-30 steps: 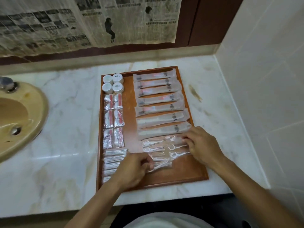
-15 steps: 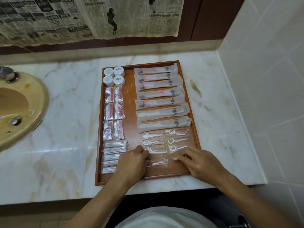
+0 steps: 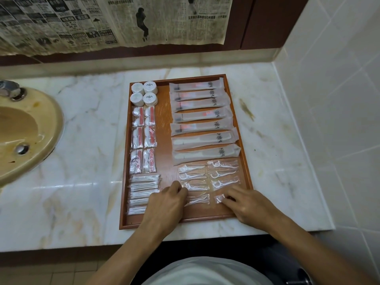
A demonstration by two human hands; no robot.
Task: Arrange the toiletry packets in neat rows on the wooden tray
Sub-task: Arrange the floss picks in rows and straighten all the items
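A wooden tray (image 3: 164,128) lies on the marble counter. Long frosted toothbrush packets (image 3: 202,116) fill its right side in a column. Round white soaps (image 3: 144,93), red-and-white packets (image 3: 143,138) and cotton swab packets (image 3: 141,188) line the left side. Clear floss pick packets (image 3: 223,174) sit in two short columns at the near right. My left hand (image 3: 166,204) rests fingertips on a floss pick packet (image 3: 198,199) in the bottom row. My right hand (image 3: 246,204) presses its fingertips on another floss pick packet (image 3: 219,199) beside it.
A tan sink basin (image 3: 26,128) with a metal tap (image 3: 10,89) is set in the counter at the left. A tiled wall (image 3: 333,99) rises at the right. Newspaper (image 3: 115,21) hangs on the back wall. The counter's front edge runs just below the tray.
Both hands have slid from the upper floss pick packets down to the bottom row. The floss packets now lie in two tidier columns. The camera view shifted slightly.
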